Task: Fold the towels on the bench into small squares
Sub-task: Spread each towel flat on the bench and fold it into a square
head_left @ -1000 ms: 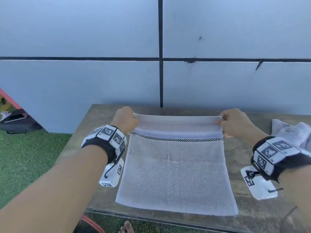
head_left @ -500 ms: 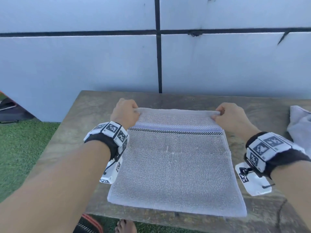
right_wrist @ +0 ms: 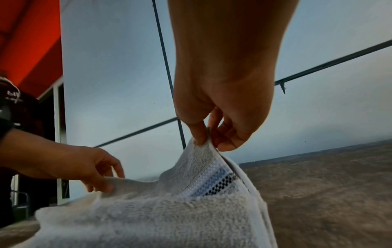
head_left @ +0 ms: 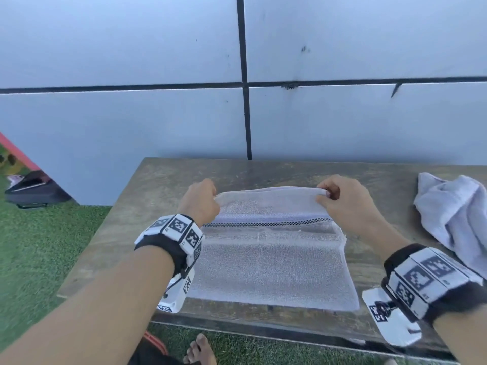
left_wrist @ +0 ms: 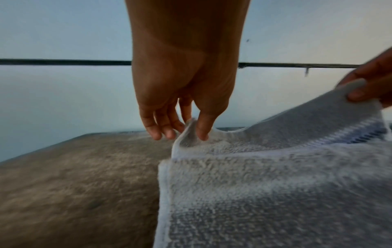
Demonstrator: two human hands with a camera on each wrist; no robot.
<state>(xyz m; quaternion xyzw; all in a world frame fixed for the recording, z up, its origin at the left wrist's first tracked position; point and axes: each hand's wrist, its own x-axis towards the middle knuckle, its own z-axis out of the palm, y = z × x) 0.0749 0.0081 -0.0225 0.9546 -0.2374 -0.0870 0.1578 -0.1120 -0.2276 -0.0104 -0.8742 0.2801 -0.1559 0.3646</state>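
A: How far along is the folding?

B: Early, I'd judge. On the table (head_left: 158, 185) one flat towel (head_left: 274, 275) lies spread near the front edge, with only its far edge raised off the wood. That looks like the first fold just starting; no finished square shows anywhere.

A: And the rest of the work?

B: To the right of the flat towel, well apart from it, a crumpled towel (head_left: 458, 212) sits in a heap, not yet touched. So both need folding down to squares.

A: Count them for me.

B: Two towels and one table. Two hands, each with a marker-covered wristband.

A: What are the hands doing?

B: The left hand (head_left: 200, 201) has a closed pinch grip on the far left corner of the flat towel, thumb against fingers with cloth between. The right hand (head_left: 342, 204) pinches the far right corner the same way, and holds it a little higher in the wrist views.

A: Anything on the towel itself?

B: A checked stripe (head_left: 266, 223) runs across it just below the lifted edge.
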